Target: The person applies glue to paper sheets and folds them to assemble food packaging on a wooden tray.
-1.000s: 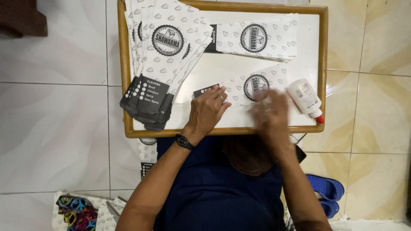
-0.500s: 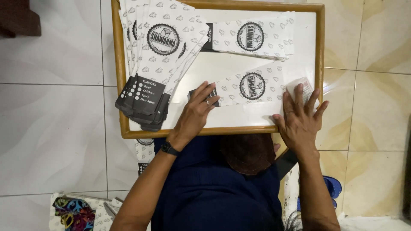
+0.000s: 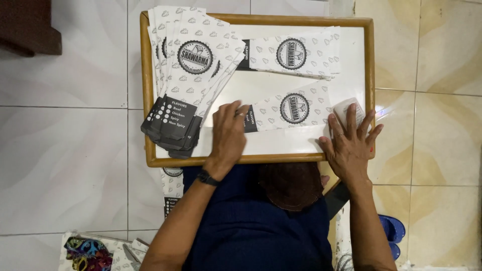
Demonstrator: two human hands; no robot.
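Paper sleeve: the printed paper sleeve (image 3: 293, 110) lies flat on the white top of my tray table (image 3: 261, 88), near its front edge, between my two hands.
Long axis: it runs left to right across the table, tilted slightly, with the black end towards my left hand and the pale end rising a little towards my right.
Left hand: my left hand (image 3: 228, 133) lies palm down, fingers together, pressing on the sleeve's black end.
Right hand: my right hand (image 3: 351, 143) is spread flat, fingers apart, at the table's right front corner, just past the sleeve's pale end; my fingertips cover a small white bottle (image 3: 344, 108).
Second sleeve: another sleeve (image 3: 291, 55) lies farther back, also lengthwise left to right.
Stack: a fanned stack of sleeves (image 3: 188, 70) overhangs the table's left edge, black ends towards me.
Surface: white top inside a wooden frame.
Room: pale glossy floor tiles (image 3: 65, 150), with blue slippers (image 3: 391, 233) to my right.
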